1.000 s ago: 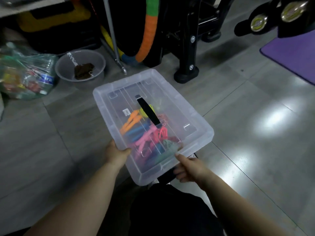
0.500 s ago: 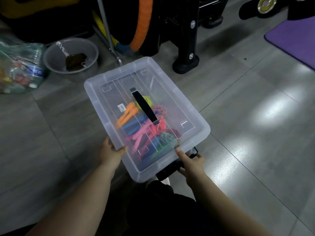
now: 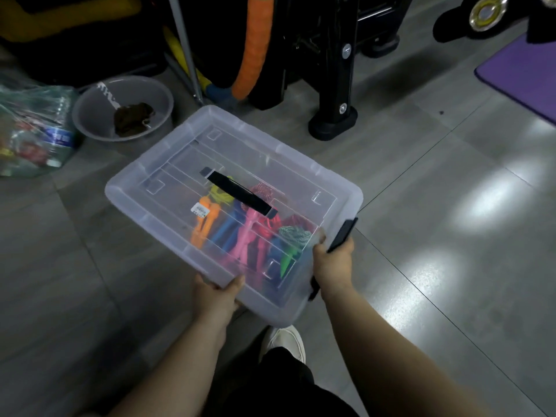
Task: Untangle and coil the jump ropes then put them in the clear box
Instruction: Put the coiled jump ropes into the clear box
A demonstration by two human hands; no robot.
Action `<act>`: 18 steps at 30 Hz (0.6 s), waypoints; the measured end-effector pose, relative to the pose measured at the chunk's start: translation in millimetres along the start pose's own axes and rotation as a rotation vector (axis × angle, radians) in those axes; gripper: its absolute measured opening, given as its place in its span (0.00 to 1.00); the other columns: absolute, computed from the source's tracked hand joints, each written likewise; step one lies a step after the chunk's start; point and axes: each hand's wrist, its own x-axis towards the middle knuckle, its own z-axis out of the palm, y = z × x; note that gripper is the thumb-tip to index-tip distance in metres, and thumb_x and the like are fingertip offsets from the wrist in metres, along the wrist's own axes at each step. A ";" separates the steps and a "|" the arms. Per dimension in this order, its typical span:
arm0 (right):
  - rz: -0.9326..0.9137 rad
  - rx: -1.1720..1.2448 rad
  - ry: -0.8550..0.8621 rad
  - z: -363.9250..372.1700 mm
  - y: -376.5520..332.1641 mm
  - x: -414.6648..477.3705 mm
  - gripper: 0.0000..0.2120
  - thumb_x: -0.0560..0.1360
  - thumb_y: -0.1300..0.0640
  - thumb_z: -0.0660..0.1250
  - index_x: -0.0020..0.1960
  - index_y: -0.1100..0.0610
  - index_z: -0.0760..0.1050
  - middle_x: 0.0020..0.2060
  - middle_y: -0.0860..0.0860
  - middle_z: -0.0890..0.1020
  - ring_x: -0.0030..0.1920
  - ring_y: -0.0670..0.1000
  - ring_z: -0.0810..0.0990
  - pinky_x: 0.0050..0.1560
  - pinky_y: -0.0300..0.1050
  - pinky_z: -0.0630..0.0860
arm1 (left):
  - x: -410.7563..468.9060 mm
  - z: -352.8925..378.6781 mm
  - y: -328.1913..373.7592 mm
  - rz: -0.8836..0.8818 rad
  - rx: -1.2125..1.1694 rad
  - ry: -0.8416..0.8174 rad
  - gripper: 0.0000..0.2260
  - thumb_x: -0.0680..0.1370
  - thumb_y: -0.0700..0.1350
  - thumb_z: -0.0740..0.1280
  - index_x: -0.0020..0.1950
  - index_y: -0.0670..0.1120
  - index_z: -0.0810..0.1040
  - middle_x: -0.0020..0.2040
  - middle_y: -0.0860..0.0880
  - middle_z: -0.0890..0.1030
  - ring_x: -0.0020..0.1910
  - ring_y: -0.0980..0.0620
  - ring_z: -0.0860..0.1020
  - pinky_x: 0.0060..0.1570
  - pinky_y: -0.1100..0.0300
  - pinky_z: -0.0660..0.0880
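Lid point(image 3: 240, 145) on, the clear box point(image 3: 129, 191) hangs above the grey floor point(image 3: 421, 191) between my hands. My left hand point(image 3: 216, 293) grips its 7 o'clock edge with the thumb on top, and my right hand point(image 3: 332, 263) clasps the 4 o'clock side beside a black latch point(image 3: 343, 234) that juts outward. The coiled jump ropes point(image 3: 240, 233) lie bunched in the box's near half under the black lid handle point(image 3: 237, 194), with a grey basin point(image 3: 120, 106) at 10 o'clock and a purple mat point(image 3: 523, 76) at 2 o'clock.
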 end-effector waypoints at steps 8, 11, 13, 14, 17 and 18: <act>-0.382 -0.975 0.096 4.4 -22.7 2.8 0.29 0.79 0.55 0.52 0.75 0.55 0.41 0.75 0.58 0.44 0.75 0.57 0.44 0.73 0.52 0.40 | -8.4 -21.5 1.8 0.073 0.225 0.212 0.30 0.76 0.47 0.66 0.72 0.38 0.58 0.70 0.39 0.66 0.67 0.42 0.67 0.64 0.51 0.63; -0.631 -1.031 -0.151 45.9 -25.3 -13.1 0.28 0.80 0.46 0.45 0.75 0.54 0.37 0.74 0.55 0.38 0.74 0.54 0.37 0.68 0.44 0.30 | 20.1 -56.6 32.5 0.165 0.288 0.392 0.27 0.77 0.51 0.62 0.72 0.40 0.61 0.72 0.40 0.63 0.69 0.40 0.64 0.68 0.47 0.61; -0.743 -1.121 -0.288 76.6 -20.9 -17.3 0.32 0.75 0.38 0.31 0.75 0.51 0.38 0.75 0.53 0.39 0.74 0.53 0.35 0.66 0.45 0.29 | 50.0 -81.0 54.7 0.261 0.350 0.536 0.25 0.77 0.52 0.62 0.69 0.38 0.66 0.69 0.37 0.66 0.68 0.39 0.65 0.67 0.45 0.62; -0.826 -1.176 -0.327 88.5 -18.4 -16.0 0.37 0.70 0.37 0.22 0.75 0.51 0.38 0.75 0.53 0.39 0.72 0.52 0.33 0.65 0.46 0.28 | 64.3 -92.7 67.5 0.326 0.380 0.607 0.25 0.76 0.52 0.63 0.68 0.38 0.67 0.68 0.36 0.67 0.68 0.38 0.64 0.67 0.47 0.61; -0.945 -1.320 -0.333 104.0 -8.9 -5.6 0.48 0.61 0.36 0.12 0.75 0.50 0.42 0.74 0.52 0.40 0.69 0.53 0.31 0.68 0.47 0.25 | 108.9 -118.4 110.4 0.490 0.538 0.606 0.23 0.77 0.49 0.64 0.67 0.37 0.68 0.67 0.35 0.68 0.68 0.39 0.64 0.67 0.56 0.57; -1.005 -1.373 -0.295 104.6 -5.5 -1.7 0.45 0.66 0.37 0.17 0.74 0.51 0.49 0.74 0.53 0.46 0.70 0.54 0.38 0.70 0.47 0.27 | 121.7 -122.4 123.6 0.480 0.587 0.534 0.23 0.78 0.48 0.64 0.68 0.37 0.67 0.68 0.36 0.68 0.68 0.40 0.64 0.67 0.56 0.58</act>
